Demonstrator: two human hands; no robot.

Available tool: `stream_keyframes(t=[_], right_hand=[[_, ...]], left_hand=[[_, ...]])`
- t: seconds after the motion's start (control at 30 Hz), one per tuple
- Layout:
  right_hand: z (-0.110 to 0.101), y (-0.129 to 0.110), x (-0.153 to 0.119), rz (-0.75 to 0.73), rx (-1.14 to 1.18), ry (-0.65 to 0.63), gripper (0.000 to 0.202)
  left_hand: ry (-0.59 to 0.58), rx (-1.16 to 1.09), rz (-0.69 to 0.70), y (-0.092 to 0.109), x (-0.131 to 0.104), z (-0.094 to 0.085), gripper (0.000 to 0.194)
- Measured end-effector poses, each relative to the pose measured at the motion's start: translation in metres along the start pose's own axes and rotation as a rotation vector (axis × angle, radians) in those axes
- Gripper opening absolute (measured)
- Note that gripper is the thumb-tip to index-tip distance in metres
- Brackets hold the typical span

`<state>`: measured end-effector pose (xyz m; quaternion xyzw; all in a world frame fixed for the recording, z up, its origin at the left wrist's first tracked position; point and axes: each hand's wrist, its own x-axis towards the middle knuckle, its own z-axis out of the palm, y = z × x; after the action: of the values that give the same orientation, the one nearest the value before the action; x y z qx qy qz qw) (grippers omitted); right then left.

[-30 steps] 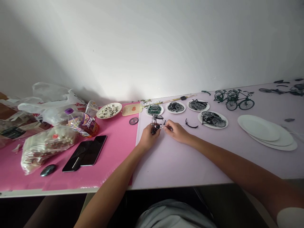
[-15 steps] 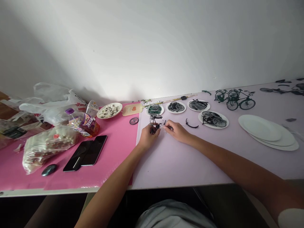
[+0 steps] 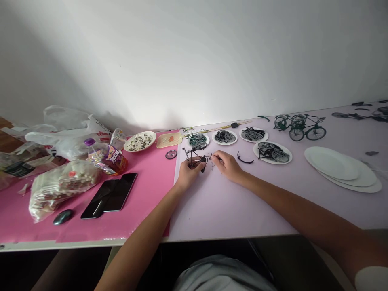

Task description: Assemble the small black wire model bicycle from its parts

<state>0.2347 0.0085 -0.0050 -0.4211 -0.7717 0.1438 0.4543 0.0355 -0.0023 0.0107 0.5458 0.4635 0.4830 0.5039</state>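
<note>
My left hand (image 3: 189, 174) is closed round a small black model bicycle (image 3: 195, 155), partly built, with a wheel turned up at its far side. To the right, my right hand (image 3: 228, 166) has thumb and fingertips pinched together, a little apart from the model. What its fingertips hold is too small to name. A loose spoked wheel (image 3: 171, 154) lies on the pink mat to the left. Beyond my right hand rests a curved black piece (image 3: 245, 160). Small plates of parts, one with green pieces (image 3: 197, 140), stand behind my hands.
Finished green model bicycles (image 3: 307, 130) stand at the back right, with white plates (image 3: 333, 163) in front. On the left are a drink bottle (image 3: 107, 157), a plastic bag of pieces (image 3: 63, 184), phones (image 3: 119, 192) and a mouse (image 3: 63, 217). A wall closes off the back.
The model bicycle has been turned in my left hand, so more of its frame shows. My right hand has drawn slightly to the right, away from the model.
</note>
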Motion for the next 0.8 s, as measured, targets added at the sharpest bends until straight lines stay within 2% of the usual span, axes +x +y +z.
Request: stream_keyframes(t=[0.2,0.37,0.5,0.63,0.8], right_hand=[[0.001,0.000,-0.002,0.041,0.067,-0.025,0.025],[0.006,0.001,-0.005,0.010,0.106,-0.074,0.035],[0.008,0.000,-0.006,0.016,0.140,-0.051,0.038],[0.007,-0.001,-0.006,0.046,0.161,-0.036,0.047],[0.010,-0.001,-0.006,-0.023,0.093,0.006,0.028]], left_hand=[[-0.070,-0.121,-0.003,-0.002,0.002,-0.002,0.050],[-0.080,-0.067,0.028,-0.001,0.002,-0.005,0.048],[-0.113,-0.057,0.065,-0.003,0.003,-0.006,0.051],[-0.109,-0.069,0.038,-0.005,0.004,-0.008,0.054],[-0.134,-0.120,0.048,-0.009,0.007,-0.008,0.051]])
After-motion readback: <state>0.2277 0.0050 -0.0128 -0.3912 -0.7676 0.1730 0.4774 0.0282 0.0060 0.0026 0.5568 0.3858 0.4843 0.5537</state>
